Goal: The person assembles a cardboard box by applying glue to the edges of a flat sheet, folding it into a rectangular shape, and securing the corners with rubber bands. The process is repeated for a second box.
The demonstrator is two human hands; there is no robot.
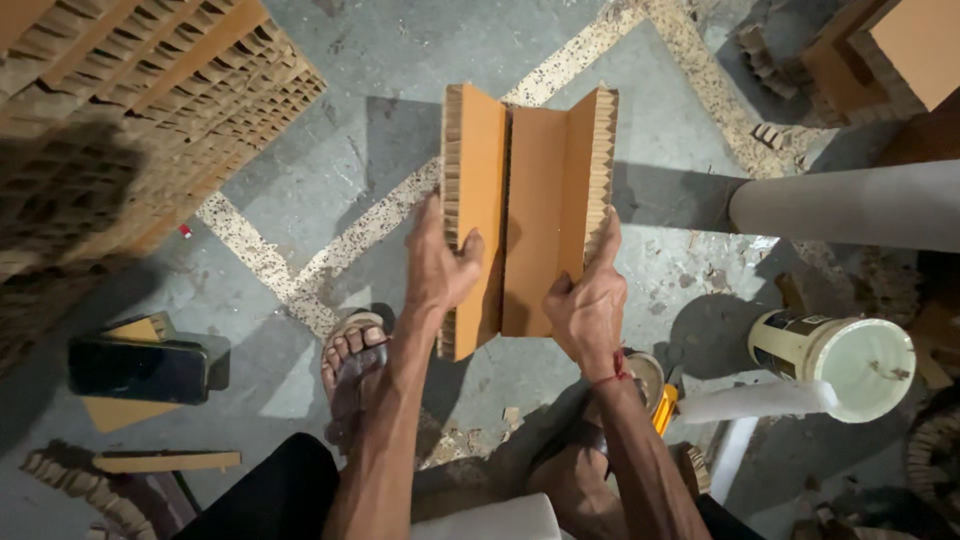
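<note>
I hold a piece of orange-brown honeycomb cardboard (535, 215) upright in front of me, its two side flaps folded up toward me. My left hand (440, 265) grips the left flap, thumb on its inner face. My right hand (588, 305) grips the lower right flap; a red thread circles that wrist. The exposed honeycomb edges show along both flaps.
A tall stack of honeycomb cardboard pieces (150, 110) stands at left. A phone (140, 368) lies on a cardboard scrap on the grey floor. A white bucket (835, 355) and a thick cardboard tube (850, 205) are at right. My sandalled foot (352, 360) rests below the piece.
</note>
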